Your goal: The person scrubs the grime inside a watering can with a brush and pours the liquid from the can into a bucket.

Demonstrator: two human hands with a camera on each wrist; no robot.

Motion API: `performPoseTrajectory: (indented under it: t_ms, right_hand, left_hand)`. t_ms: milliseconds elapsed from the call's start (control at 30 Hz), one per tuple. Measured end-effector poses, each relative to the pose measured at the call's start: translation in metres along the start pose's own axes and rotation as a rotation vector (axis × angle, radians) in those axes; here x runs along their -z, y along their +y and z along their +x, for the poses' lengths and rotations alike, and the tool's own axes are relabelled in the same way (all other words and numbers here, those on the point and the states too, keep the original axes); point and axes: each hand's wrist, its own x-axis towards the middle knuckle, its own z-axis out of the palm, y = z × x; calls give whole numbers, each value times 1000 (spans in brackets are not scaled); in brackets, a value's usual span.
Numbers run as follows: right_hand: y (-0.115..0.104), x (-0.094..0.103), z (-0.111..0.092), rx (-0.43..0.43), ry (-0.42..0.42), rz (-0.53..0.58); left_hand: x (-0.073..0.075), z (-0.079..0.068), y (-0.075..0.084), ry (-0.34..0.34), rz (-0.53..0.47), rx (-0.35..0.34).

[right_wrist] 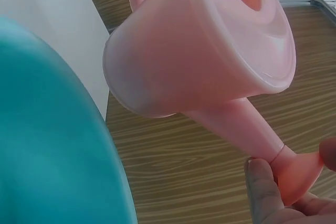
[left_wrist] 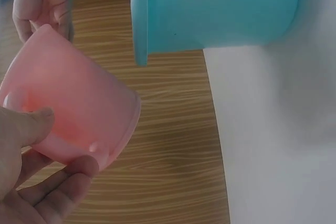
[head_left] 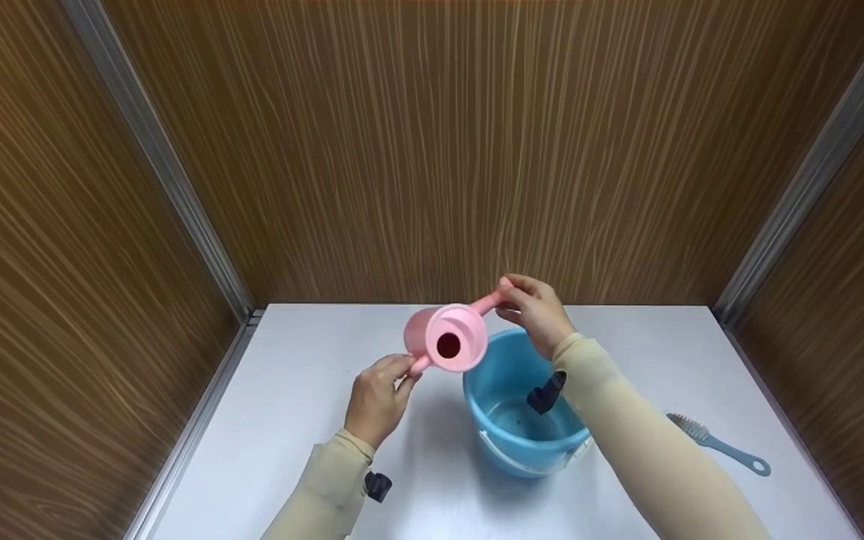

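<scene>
A pink watering can [head_left: 418,330] is held up between both hands, its top with a round opening facing the head camera. My left hand [head_left: 378,397] grips the can's handle [left_wrist: 100,153], thumb on one side and fingers on the other. With fingers and thumb, my right hand [head_left: 541,311] pinches the flared spout head [right_wrist: 299,177] at the end of the spout [right_wrist: 241,127]. Below and to the right of the can stands a light blue bucket [head_left: 526,450], upright, partly covered by the right forearm in the head view.
On the right side of the white table [head_left: 282,375] lies a blue-grey brush [head_left: 732,450] with pale bristles. Wood-grain panels [head_left: 432,150] enclose the table at the back and sides. The bucket's white handle [head_left: 511,457] hangs down along its front.
</scene>
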Motion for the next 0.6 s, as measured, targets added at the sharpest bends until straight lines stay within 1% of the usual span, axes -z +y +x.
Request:
performPoseTrajectory:
  t_ms: [167, 267, 600]
  right_hand:
    - [-1, 11, -2, 25, -18, 12]
    - [-1, 17, -3, 29, -22, 29]
    - [-3, 33, -2, 40, -21, 105]
  left_hand:
    - [-5, 5, 3, 4, -1, -26]
    - [-9, 8, 5, -6, -11, -37]
    - [-24, 16, 11, -33, -39, -33]
